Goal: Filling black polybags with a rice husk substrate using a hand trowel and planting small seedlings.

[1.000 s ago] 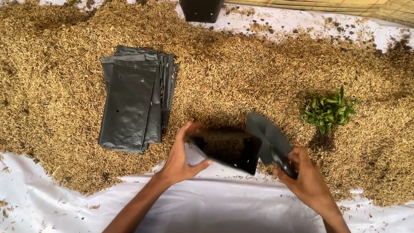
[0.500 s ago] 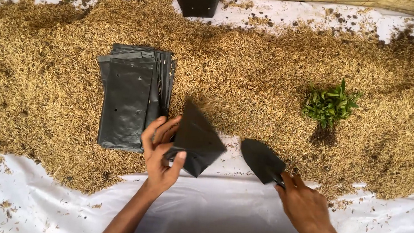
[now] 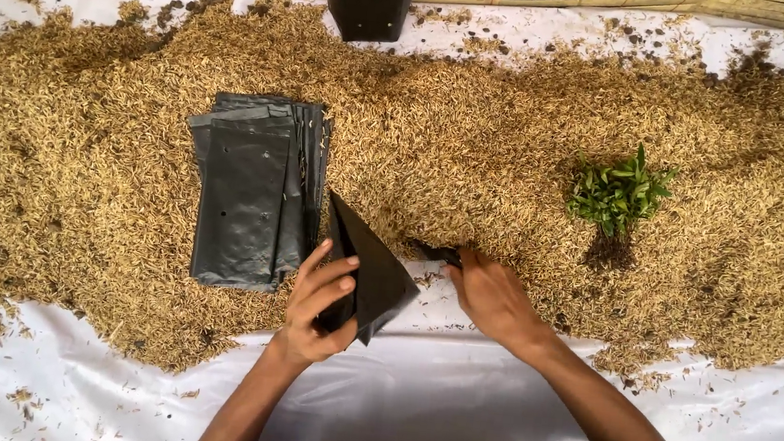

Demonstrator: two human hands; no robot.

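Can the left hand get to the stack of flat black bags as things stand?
Probably not freely: the left hand is holding an open black bag. The stack of flat black bags lies just beside it on the husk pile, uncovered, so the path itself looks free.

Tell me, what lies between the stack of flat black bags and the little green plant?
In the head view, between the stack of bags and the seedling lies only loose golden husk; the hands work nearer the camera, below that stretch.
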